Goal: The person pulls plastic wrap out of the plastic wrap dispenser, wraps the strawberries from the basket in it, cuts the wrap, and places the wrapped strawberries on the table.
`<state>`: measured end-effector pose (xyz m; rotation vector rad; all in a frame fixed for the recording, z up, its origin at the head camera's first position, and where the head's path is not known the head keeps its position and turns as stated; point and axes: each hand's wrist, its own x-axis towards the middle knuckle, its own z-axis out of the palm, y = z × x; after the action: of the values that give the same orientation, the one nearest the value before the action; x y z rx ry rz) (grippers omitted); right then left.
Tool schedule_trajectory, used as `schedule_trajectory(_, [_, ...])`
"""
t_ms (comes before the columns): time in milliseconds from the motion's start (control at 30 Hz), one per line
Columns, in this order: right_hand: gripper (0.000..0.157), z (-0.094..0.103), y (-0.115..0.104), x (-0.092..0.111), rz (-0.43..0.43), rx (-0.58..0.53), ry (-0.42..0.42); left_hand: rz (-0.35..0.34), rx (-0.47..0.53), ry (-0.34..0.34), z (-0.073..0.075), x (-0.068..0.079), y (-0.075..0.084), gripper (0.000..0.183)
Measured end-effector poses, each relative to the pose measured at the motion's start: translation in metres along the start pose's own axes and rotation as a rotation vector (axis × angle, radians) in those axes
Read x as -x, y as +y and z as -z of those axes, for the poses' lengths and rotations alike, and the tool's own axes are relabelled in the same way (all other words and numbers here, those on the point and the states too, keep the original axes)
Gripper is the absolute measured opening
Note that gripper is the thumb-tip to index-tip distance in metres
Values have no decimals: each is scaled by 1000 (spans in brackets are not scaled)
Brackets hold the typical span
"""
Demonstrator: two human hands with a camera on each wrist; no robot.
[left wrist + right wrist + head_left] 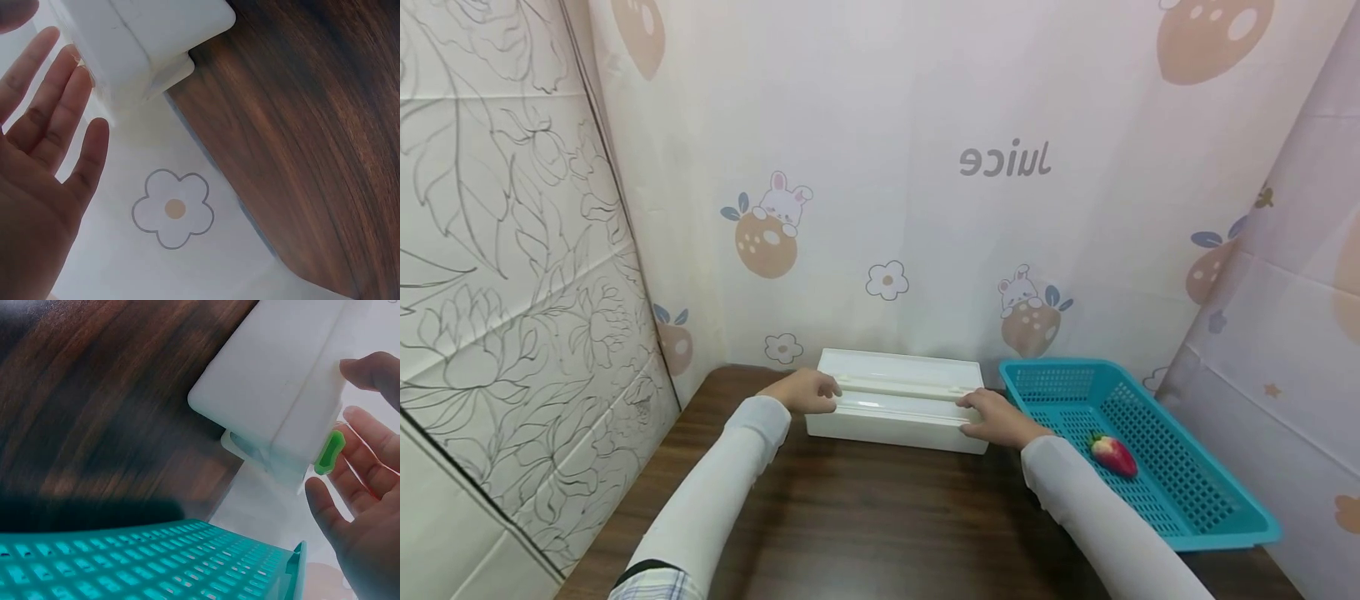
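A long white box [887, 429] sits on the table against the back curtain, with a raised pale bar [902, 387] running along its top. My left hand [805, 391] is at the box's left end. In the left wrist view, its fingers [75, 100] are fairly straight, the tips against or very close to the box end. At the right end is my right hand [996, 418]. The right wrist view shows its loosely extended fingers [369, 465] beside a small green tab [330, 452] on the box; whether they touch it I cannot tell.
A turquoise plastic basket [1213, 454] stands right of the box, close by my right forearm. Inside it lies a red and pale strawberry-like fruit [1114, 455]. Brown wood-grained table [865, 525] extends in front of the box. Patterned curtains [887, 208] enclose the back and sides.
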<state>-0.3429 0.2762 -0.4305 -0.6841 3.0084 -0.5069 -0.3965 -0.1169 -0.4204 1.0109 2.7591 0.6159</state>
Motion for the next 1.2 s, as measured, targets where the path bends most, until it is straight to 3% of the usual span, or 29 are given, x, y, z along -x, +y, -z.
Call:
schedule_trajectory(300, [32, 0, 2, -2, -22, -18, 0, 76, -15, -36, -5, -5, 4, 27])
schedule_trajectory(667, [15, 0, 4, -1, 7, -56, 29, 74, -7, -66, -6, -5, 2, 19])
schedule_trajectory(1200, [10, -2, 7, -1, -46, -90, 17, 38, 147, 35, -18, -2, -15, 12])
